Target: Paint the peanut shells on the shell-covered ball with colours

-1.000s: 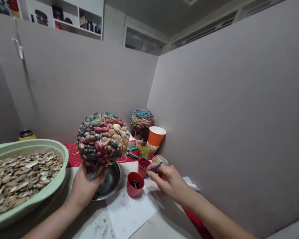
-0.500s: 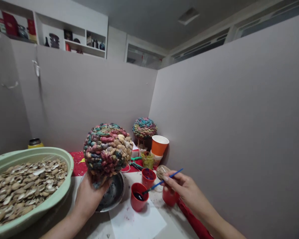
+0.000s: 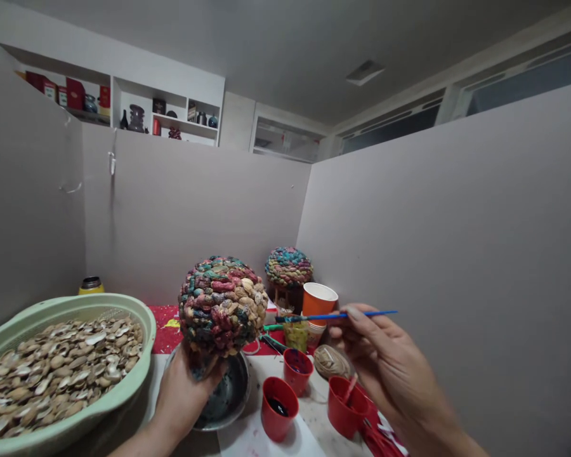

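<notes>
My left hand (image 3: 190, 387) is wrapped round the base of a mushroom-shaped piece covered in peanut shells (image 3: 223, 306), holding it upright over a metal bowl (image 3: 231, 397). Most shells are painted red, green and dark blue; those on its right side are bare tan. In my right hand (image 3: 385, 355) a blue paintbrush (image 3: 333, 315) is pinched level, its dark bristles pointing left, apart from the shells. Below stand a red cup of dark paint (image 3: 279, 409), another red cup (image 3: 297, 371) behind it, and a third red cup (image 3: 347, 406) with a brush inside.
A green basin (image 3: 145, 355) full of empty shells stands at left. Behind are a second painted shell piece (image 3: 288, 266), an orange paper cup (image 3: 320, 299), a yellowish paint cup (image 3: 295, 335) and a ball of twine (image 3: 332, 362). Grey partitions (image 3: 433, 222) enclose the table.
The brush has come up out of the dark paint cup and turned level, near the shell piece's right side. My left hand still holds the piece. The view has tilted upward.
</notes>
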Motion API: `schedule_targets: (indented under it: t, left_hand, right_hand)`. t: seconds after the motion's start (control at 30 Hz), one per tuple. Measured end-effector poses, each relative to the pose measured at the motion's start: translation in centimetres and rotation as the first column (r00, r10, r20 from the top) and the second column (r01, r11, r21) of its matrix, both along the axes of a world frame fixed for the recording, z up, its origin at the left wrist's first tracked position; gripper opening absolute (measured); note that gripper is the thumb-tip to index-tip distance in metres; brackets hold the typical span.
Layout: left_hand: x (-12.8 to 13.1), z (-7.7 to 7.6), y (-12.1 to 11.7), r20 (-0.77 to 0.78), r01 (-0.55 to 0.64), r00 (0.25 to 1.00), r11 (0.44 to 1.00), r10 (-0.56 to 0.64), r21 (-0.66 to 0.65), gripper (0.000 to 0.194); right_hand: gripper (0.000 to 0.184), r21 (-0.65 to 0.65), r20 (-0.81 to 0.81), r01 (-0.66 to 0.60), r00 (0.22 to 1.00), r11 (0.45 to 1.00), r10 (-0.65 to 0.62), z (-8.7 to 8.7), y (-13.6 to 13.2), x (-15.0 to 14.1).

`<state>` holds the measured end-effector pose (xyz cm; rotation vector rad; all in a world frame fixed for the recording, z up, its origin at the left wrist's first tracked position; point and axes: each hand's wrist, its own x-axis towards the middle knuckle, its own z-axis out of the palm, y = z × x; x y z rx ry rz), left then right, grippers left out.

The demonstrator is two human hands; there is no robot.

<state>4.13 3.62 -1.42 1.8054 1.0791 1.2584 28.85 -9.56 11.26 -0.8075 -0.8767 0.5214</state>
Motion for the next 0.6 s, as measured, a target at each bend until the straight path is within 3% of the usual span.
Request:
schedule_targets:
  t: [0.13, 0.27, 0.43, 0.6]
  left_hand:
    - [0.1, -0.4, 0.2, 0.018, 0.015, 1.0, 1.0, -0.015, -0.009, 0.054]
    - [0.1, -0.2, 0.0, 0.01, 0.003, 1.0, 1.0, -0.003, -0.017, 0.054]
    - [0.0, -0.2, -0.3, 0.026, -0.002, 1.0, 1.0, 0.003, -0.027, 0.054]
    - [0.1, -0.1, -0.2, 0.008, -0.005, 1.0, 0.999, 0.005, -0.033, 0.052]
  right_hand:
    - [0.037, 0.1, -0.011, -0.099, 0.995, 0.99, 0.101, 2.3, 1.8, -3.6]
    - [0.036, 0.226, 0.093, -0.11, 0.992, 0.968, 0.091, 3.6, 3.9, -5.8]
    - [0.03, 0.342, 0.189, -0.089, 0.982, 0.935, 0.025, 5.2, 5.1, -5.9]
    - [0.031, 0.28, 0.314, -0.05, 0.949, 0.959, -0.042, 5.1, 4.4, -5.0]
